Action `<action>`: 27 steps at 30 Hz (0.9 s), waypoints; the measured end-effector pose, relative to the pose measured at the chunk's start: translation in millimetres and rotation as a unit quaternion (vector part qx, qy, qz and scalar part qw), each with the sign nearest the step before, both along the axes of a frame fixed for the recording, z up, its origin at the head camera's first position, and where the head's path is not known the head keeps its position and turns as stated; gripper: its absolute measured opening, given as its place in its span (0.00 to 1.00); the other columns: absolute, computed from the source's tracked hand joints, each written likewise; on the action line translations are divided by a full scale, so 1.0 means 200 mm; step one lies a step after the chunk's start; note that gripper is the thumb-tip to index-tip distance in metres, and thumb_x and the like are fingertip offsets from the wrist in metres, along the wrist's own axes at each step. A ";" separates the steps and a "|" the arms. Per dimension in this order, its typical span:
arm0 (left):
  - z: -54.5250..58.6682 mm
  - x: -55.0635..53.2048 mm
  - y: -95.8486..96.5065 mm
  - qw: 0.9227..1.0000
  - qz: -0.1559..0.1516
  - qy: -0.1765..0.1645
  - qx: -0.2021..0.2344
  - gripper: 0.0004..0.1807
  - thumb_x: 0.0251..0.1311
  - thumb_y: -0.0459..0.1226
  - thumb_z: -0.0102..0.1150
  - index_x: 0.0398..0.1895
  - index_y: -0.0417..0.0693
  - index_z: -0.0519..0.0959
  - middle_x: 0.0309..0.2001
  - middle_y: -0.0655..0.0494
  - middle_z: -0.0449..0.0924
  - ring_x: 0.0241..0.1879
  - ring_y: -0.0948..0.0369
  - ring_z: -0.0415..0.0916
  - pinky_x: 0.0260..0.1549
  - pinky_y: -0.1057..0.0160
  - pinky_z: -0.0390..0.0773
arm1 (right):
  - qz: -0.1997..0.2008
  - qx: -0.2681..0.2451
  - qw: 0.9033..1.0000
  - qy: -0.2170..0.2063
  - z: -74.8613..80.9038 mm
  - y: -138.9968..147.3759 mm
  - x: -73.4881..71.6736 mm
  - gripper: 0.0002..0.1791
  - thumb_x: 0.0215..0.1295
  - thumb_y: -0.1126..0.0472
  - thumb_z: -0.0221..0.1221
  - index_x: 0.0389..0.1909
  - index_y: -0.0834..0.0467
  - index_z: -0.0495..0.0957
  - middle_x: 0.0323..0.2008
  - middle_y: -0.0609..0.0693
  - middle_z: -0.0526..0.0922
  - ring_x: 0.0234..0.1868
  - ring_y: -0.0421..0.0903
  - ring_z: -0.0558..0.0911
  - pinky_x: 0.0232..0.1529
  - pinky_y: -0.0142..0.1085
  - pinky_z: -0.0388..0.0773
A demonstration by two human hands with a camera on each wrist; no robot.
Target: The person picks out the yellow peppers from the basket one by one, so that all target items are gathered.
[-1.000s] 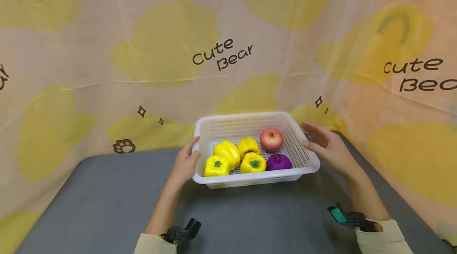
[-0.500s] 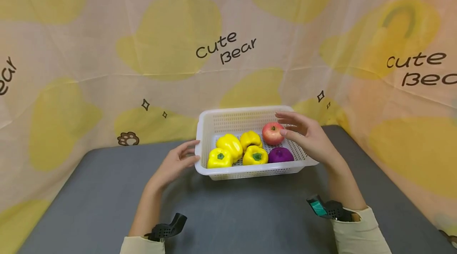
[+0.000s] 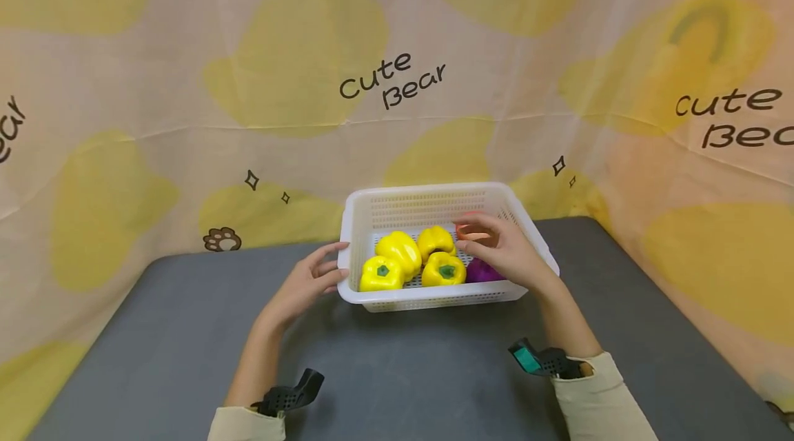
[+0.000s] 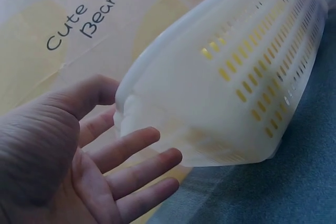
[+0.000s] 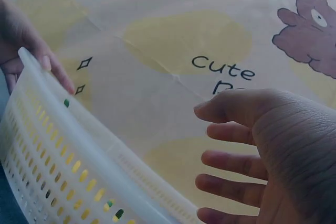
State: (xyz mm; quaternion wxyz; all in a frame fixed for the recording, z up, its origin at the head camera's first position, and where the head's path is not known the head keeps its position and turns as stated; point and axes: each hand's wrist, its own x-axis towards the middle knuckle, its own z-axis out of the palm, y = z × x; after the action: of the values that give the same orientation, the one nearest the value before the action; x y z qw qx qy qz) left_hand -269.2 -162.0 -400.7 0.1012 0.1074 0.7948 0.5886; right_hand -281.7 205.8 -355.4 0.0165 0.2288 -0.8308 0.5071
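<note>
A white perforated plastic basket [image 3: 434,294] stands near the back of the grey table. Inside it are several yellow bell peppers [image 3: 399,253], a red apple [image 3: 461,229] and a round purple vegetable [image 3: 480,271]. My left hand [image 3: 304,289] touches the basket's left rim with its fingertips; in the left wrist view that hand [image 4: 94,150] has its fingers spread beside the wall. Over the right part of the basket, my right hand [image 3: 509,251] hovers with loosely extended fingers and holds nothing. It hides most of the apple and part of the purple vegetable.
A cloth backdrop [image 3: 279,69] with printed "cute Bear" lettering hangs behind the grey table [image 3: 397,372] and along its right side. Each wrist carries a black camera strap, such as the right strap [image 3: 548,362].
My right hand has moved left from beside the basket's right rim to over the apple. My left hand has loosened from the left rim to a light touch.
</note>
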 end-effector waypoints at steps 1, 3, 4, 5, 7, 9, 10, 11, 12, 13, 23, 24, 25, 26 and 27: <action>0.00 0.00 0.00 1.000 0.002 -0.001 0.002 0.33 0.70 0.41 0.60 0.76 0.52 0.62 0.69 0.40 0.74 0.61 0.50 0.80 0.58 0.52 0.80 | 0.003 0.007 1.000 0.001 -0.01 0.00 -0.01 0.23 0.68 0.58 0.64 0.63 0.55 0.77 0.61 0.56 0.80 0.59 0.60 0.83 0.56 0.44 0.83; 0.00 0.00 0.00 1.000 0.005 -0.001 0.005 0.33 0.69 0.41 0.60 0.76 0.52 0.62 0.68 0.40 0.74 0.59 0.51 0.81 0.57 0.52 0.81 | 0.009 0.017 1.000 0.006 -0.02 -0.01 -0.02 0.23 0.67 0.58 0.65 0.62 0.56 0.78 0.61 0.57 0.80 0.59 0.62 0.82 0.58 0.50 0.81; 0.00 0.00 0.00 1.000 0.006 -0.001 0.006 0.33 0.69 0.41 0.60 0.76 0.51 0.62 0.68 0.40 0.74 0.58 0.52 0.81 0.57 0.52 0.81 | 0.010 0.024 1.000 0.008 -0.03 -0.01 -0.02 0.23 0.66 0.58 0.65 0.61 0.55 0.78 0.60 0.58 0.80 0.59 0.63 0.82 0.58 0.52 0.80; 0.00 0.00 -0.01 1.000 0.008 -0.002 0.007 0.34 0.69 0.41 0.61 0.76 0.51 0.62 0.68 0.40 0.74 0.58 0.52 0.82 0.57 0.52 0.81 | 0.011 0.028 0.999 0.010 -0.03 -0.02 -0.02 0.23 0.65 0.57 0.66 0.60 0.56 0.79 0.60 0.58 0.80 0.59 0.63 0.82 0.59 0.54 0.79; 0.00 0.00 0.00 1.000 0.011 -0.003 0.007 0.34 0.68 0.41 0.61 0.75 0.52 0.62 0.68 0.40 0.75 0.57 0.53 0.82 0.56 0.53 0.82 | 0.015 0.034 0.999 0.012 -0.04 -0.02 -0.03 0.24 0.65 0.56 0.67 0.60 0.57 0.79 0.60 0.60 0.80 0.59 0.63 0.81 0.61 0.56 0.77; -0.01 0.00 0.00 1.000 0.013 -0.004 0.007 0.34 0.68 0.41 0.61 0.75 0.52 0.62 0.68 0.40 0.75 0.57 0.54 0.83 0.54 0.55 0.82 | 0.022 0.030 0.999 0.012 -0.06 -0.03 -0.03 0.25 0.64 0.57 0.68 0.60 0.59 0.79 0.60 0.61 0.80 0.60 0.63 0.81 0.63 0.59 0.75; -0.01 0.00 0.00 1.000 0.014 -0.005 0.008 0.34 0.68 0.41 0.62 0.75 0.52 0.62 0.68 0.40 0.75 0.57 0.54 0.83 0.54 0.56 0.83 | 0.024 0.026 0.999 0.011 -0.06 -0.03 -0.03 0.25 0.63 0.57 0.68 0.60 0.60 0.79 0.60 0.61 0.80 0.60 0.63 0.80 0.63 0.60 0.74; -0.01 0.00 0.00 1.000 0.014 -0.006 0.008 0.34 0.68 0.41 0.62 0.75 0.51 0.62 0.68 0.40 0.75 0.57 0.54 0.83 0.53 0.56 0.83 | 0.026 0.023 0.999 0.011 -0.07 -0.03 -0.04 0.26 0.63 0.57 0.68 0.60 0.61 0.78 0.60 0.61 0.80 0.60 0.63 0.80 0.63 0.60 0.74; 0.00 0.00 0.01 1.000 0.015 -0.007 0.007 0.34 0.68 0.41 0.62 0.75 0.51 0.62 0.68 0.40 0.75 0.57 0.53 0.83 0.53 0.57 0.83 | 0.028 0.024 0.999 0.011 -0.07 -0.03 -0.04 0.26 0.63 0.58 0.68 0.61 0.62 0.78 0.60 0.62 0.80 0.60 0.64 0.80 0.64 0.61 0.73; 0.00 0.00 0.01 1.000 0.016 -0.007 0.008 0.34 0.68 0.41 0.62 0.75 0.51 0.62 0.68 0.40 0.75 0.57 0.53 0.83 0.53 0.57 0.83 | 0.029 0.025 0.999 0.012 -0.08 -0.03 -0.04 0.26 0.63 0.58 0.68 0.61 0.62 0.78 0.60 0.62 0.80 0.60 0.64 0.80 0.64 0.61 0.73; -0.01 0.00 0.01 1.000 0.017 -0.008 0.013 0.33 0.68 0.39 0.61 0.75 0.50 0.63 0.67 0.38 0.75 0.54 0.53 0.84 0.51 0.58 0.84 | 0.037 0.073 0.997 0.015 -0.09 -0.09 -0.07 0.27 0.62 0.54 0.69 0.60 0.59 0.79 0.58 0.57 0.83 0.60 0.59 0.80 0.63 0.60 0.74; -0.01 0.00 0.01 1.000 0.017 -0.008 0.015 0.33 0.68 0.39 0.61 0.75 0.50 0.63 0.67 0.38 0.75 0.54 0.54 0.84 0.51 0.58 0.84 | 0.039 0.076 0.996 0.011 -0.09 -0.09 -0.07 0.27 0.62 0.53 0.69 0.60 0.59 0.79 0.58 0.57 0.83 0.60 0.59 0.80 0.63 0.60 0.73; -0.02 0.00 0.01 1.000 0.016 -0.008 0.017 0.33 0.68 0.39 0.61 0.75 0.50 0.63 0.67 0.38 0.75 0.54 0.54 0.84 0.51 0.58 0.84 | 0.042 0.082 0.996 0.008 -0.09 -0.10 -0.07 0.27 0.62 0.53 0.69 0.60 0.59 0.78 0.58 0.56 0.83 0.60 0.58 0.80 0.63 0.60 0.73; -0.02 -0.01 0.01 1.000 0.016 -0.009 0.020 0.33 0.68 0.39 0.61 0.75 0.50 0.63 0.67 0.38 0.75 0.54 0.54 0.84 0.51 0.58 0.84 | 0.044 0.087 0.995 0.005 -0.09 -0.10 -0.07 0.28 0.62 0.53 0.69 0.61 0.59 0.78 0.59 0.56 0.83 0.60 0.57 0.80 0.63 0.60 0.73; -0.02 -0.01 0.01 1.000 0.015 -0.009 0.021 0.33 0.68 0.39 0.62 0.75 0.50 0.63 0.67 0.38 0.75 0.54 0.54 0.84 0.51 0.58 0.84 | 0.046 0.091 0.995 0.002 -0.09 -0.11 -0.07 0.28 0.62 0.53 0.69 0.61 0.59 0.78 0.59 0.55 0.83 0.60 0.57 0.80 0.63 0.60 0.73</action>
State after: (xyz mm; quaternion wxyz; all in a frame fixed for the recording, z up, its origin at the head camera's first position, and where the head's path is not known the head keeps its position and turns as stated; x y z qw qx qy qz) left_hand -270.7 -160.8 -404.7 0.0969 0.0925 0.7827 0.6078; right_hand -296.3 184.6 -373.1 -0.0259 0.2686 -0.8621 0.4289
